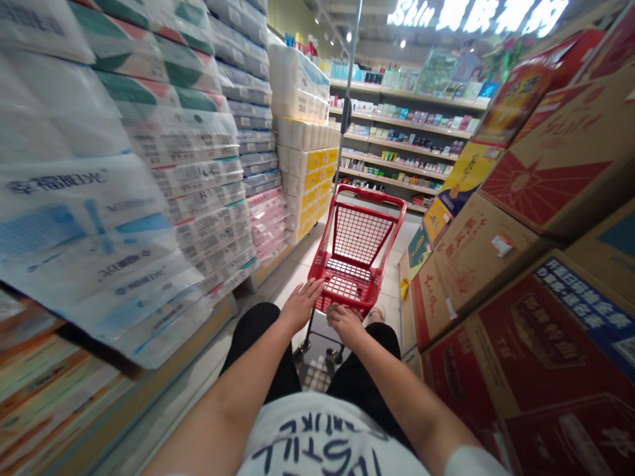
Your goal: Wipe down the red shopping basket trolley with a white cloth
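Note:
A red plastic shopping cart [342, 278] with grid walls stands in front of me, its wheels on the floor between my legs. My left hand [301, 304] lies on the cart's near left corner, with its fingers stretched out over the rim. At the near edge of the basket, my right hand [346, 322] has its fingers curled at the rim. Its fingertips are partly hidden. Through the basket's grid the floor shows.
Stacked paper packs [193, 185] line the left side on a low platform. Cardboard boxes [466, 264] rise close on the right. Ahead are shelves [401, 125] of small goods and a thin upright pole [350, 79]. A tiled floor [292, 271] runs between.

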`<state>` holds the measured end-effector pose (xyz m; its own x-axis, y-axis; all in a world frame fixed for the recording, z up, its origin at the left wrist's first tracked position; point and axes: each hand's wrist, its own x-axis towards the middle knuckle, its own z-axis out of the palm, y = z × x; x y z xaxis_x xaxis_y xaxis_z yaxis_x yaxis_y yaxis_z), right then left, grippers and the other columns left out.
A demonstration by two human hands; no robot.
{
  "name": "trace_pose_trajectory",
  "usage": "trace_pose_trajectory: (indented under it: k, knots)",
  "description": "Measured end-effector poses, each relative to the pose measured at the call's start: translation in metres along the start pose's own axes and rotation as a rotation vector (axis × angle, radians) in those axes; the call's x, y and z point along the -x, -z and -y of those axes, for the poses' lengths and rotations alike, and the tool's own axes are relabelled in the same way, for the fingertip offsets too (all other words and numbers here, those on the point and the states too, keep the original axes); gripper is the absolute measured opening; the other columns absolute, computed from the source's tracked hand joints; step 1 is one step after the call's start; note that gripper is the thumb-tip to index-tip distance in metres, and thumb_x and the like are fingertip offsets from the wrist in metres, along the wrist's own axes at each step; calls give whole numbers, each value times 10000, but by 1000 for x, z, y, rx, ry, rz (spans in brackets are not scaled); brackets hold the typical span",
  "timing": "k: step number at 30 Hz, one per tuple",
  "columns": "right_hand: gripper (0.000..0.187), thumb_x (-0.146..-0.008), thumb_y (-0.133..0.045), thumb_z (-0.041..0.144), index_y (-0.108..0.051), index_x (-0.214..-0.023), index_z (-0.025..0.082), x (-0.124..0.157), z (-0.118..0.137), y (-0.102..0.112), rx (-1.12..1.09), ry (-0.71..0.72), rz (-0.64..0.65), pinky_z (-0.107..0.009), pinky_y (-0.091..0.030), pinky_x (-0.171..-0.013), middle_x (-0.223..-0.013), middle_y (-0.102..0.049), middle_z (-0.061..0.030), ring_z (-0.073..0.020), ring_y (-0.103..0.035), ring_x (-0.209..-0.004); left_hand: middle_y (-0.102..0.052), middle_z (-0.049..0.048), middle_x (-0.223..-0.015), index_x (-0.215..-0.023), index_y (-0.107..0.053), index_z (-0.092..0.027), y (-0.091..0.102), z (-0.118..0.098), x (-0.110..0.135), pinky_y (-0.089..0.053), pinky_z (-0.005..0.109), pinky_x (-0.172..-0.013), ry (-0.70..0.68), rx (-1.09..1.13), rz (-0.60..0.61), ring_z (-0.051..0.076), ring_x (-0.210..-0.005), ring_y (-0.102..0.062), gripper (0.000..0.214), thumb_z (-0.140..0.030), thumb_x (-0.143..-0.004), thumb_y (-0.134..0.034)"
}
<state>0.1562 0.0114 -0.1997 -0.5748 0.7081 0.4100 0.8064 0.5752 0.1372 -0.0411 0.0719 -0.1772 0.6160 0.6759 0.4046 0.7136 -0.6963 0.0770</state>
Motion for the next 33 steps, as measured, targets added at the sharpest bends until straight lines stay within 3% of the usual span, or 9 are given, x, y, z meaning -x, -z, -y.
trace_pose_trajectory:
  k: [3,13,15,19,21,24,27,30,33]
  knots:
    - [233,-948,-487,210,-649,-1114,217,2,-2,3,36,2,-62,-330,-421,-892,-1159,-641,-59,-193,-494,-1117,-337,51,-1505,-1464,-256,-225,-4,2,1,-294,415,-1099,-2,-2,-10,189,-1408,-234,687,-35,-806,-318]
    - [187,-926,-519,204,-690,-999,223,5,-4,-2,-21,23,19,-298,-446,-873,-1090,-663,-41,-174,-525,-1072,-269,38,-1535,-1486,-157,-252,-4,3,2,-244,450,-1117,46,-51,-6,201,-1424,-192,722,-25,-816,-296]
    - [170,-919,-536,211,-699,-966,226,5,-4,-3,-52,47,26,-284,-447,-872,-1062,-672,-36,-164,-538,-1058,-293,38,-1526,-1483,-168,-264,-4,4,2,-229,453,-1125,55,-50,-27,204,-1420,-205,646,-102,-874,-312]
    - [239,-938,-500,208,-654,-1120,221,4,-2,2,-7,-36,-115,-346,-406,-941,-1163,-644,-61,-194,-498,-1130,-349,57,-1498,-1461,-250,-251,-1,3,-1,-211,461,-1138,79,-34,-46,221,-1407,-246,535,-282,-936,-350]
    - [215,-939,-497,215,-678,-1055,221,3,-2,4,11,-41,-79,-340,-420,-901,-1105,-663,-58,-196,-519,-1074,-378,79,-1480,-1438,-312,-223,1,1,-3,-214,460,-1142,103,-19,-60,232,-1400,-264,511,-296,-935,-364]
    - [208,-945,-487,237,-691,-983,221,2,-3,4,7,1,-34,-322,-435,-849,-1061,-668,-49,-187,-533,-1009,-390,115,-1467,-1391,-396,-165,2,-5,-7,-228,450,-1148,109,2,-113,246,-1406,-249,475,-247,-924,-372]
    - [242,-959,-455,229,-663,-1082,223,3,-3,-2,21,-55,-95,-328,-420,-893,-1123,-648,-57,-189,-505,-1076,-351,116,-1489,-1379,-405,-129,-3,-12,-12,-260,433,-1143,-10,32,-132,241,-1422,-198,499,-124,-882,-362]
    - [215,-947,-481,230,-687,-1008,237,5,-3,-7,17,-50,-60,-313,-435,-868,-1081,-659,-43,-183,-521,-1049,-431,104,-1438,-1380,-402,-138,-11,-16,-16,-286,441,-1134,-119,80,-74,235,-1390,-281,547,-79,-837,-391]
    - [223,-953,-467,226,-684,-1002,232,7,-4,-10,15,-46,-52,-321,-433,-871,-1108,-655,-38,-186,-520,-1063,-522,97,-1351,-1344,-453,-156,-17,-16,-19,-297,471,-1126,-100,114,-47,246,-1337,-371,524,-86,-827,-412]
